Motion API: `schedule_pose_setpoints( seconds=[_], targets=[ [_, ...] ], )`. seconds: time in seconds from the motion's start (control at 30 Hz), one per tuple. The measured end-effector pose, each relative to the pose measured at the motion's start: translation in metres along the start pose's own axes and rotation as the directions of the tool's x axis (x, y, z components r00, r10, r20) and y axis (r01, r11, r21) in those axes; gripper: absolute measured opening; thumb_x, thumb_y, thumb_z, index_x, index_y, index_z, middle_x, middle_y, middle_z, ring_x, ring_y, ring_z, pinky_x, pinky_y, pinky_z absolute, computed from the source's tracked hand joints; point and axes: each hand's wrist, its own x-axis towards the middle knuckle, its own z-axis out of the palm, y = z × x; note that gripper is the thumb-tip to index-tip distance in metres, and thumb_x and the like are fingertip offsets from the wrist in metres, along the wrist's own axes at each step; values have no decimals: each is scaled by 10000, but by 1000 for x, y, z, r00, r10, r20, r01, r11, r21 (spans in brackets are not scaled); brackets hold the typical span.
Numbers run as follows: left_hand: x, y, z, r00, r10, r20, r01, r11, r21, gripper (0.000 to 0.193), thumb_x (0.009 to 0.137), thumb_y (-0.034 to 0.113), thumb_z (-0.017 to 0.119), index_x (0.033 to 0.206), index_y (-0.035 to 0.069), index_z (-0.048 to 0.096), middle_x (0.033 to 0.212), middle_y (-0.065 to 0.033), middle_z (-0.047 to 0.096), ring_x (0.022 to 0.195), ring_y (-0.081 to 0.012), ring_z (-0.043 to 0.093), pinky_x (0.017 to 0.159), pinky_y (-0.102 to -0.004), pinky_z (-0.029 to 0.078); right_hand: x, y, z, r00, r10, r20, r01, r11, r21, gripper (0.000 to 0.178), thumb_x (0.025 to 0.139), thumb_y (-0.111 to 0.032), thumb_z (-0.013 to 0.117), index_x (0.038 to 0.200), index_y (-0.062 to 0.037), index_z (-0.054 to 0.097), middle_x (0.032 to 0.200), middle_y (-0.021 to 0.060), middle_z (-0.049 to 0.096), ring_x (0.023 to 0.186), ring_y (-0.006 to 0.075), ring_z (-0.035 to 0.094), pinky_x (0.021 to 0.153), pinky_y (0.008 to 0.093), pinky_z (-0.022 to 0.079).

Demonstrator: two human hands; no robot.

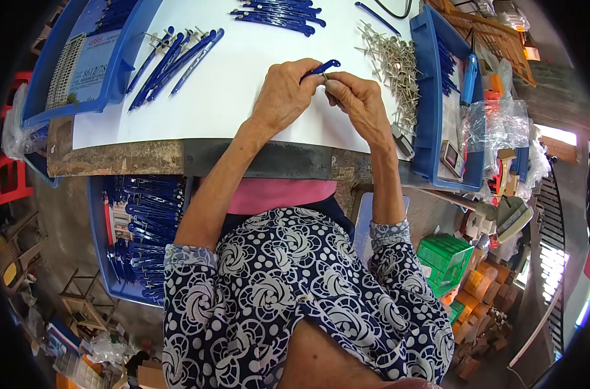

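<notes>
Over the white-covered tabletop (pixel 243 123), my left hand (pixel 283 91) is closed around a slim, glossy dark-blue strip (pixel 329 65) with a rounded, hooked end. My right hand (pixel 360 100) meets it at the fingertips, pinching a small silvery metal pin (pixel 325 76) against or just beside the strip; the exact contact is hidden by the fingers. To the right lies a heap of metal pins (pixel 395 71) with flat heads. Several blue strips (pixel 171 71) with pins at their far ends lie to the left. More blue strips (pixel 282 14) form a pile at the far middle.
Blue trays (pixel 428 97) stand along the table's right side and at far left (pixel 123 71). A single strip (pixel 378 18) rests near the pin heap. Below the table edge, a blue crate (pixel 100 246) holds many strips. A green crate (pixel 444 259) sits on the floor at right.
</notes>
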Motion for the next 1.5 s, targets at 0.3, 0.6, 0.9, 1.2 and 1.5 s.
schedule_pose_setpoints(
  seconds=[0.3,0.6,0.9,1.2,1.5],
  targets=[
    [-1,-2,2,1000,12,15,-12,1000,4,222,815,131,501,935,-23,606,619,-52,563,577,-103,522,544,-235,425,-1,-2,-2,1000,25,6,-26,999,37,191,847,-168,544,881,2,624,616,-15,512,546,34,399,464,168,290],
    [0,-7,4,999,43,13,-43,999,3,214,820,116,504,948,-25,602,641,-59,582,572,-97,514,536,-237,423,0,4,4,997,-33,-76,31,999,-26,164,784,-144,623,831,13,632,605,5,537,566,65,470,500,199,369],
    [-1,-5,3,998,69,14,-70,994,86,213,808,113,509,933,-35,595,637,-100,583,543,-117,501,531,-262,419,1,-2,-1,995,95,-24,-95,995,11,178,735,-150,675,807,6,630,626,45,594,512,42,476,420,167,316],
    [-1,-5,4,996,85,2,-85,991,104,199,802,112,513,918,-24,601,607,-101,563,524,-115,482,519,-264,410,0,1,-10,973,219,80,-232,943,240,209,809,-152,599,898,36,614,619,35,545,463,37,380,402,157,258],
    [-1,-7,6,994,112,6,-112,989,95,193,796,104,526,921,-22,601,620,-103,572,520,-118,480,517,-266,410,1,5,-17,945,290,150,-324,890,320,157,808,-117,587,868,27,605,635,40,541,483,46,369,401,170,266]
  ],
)
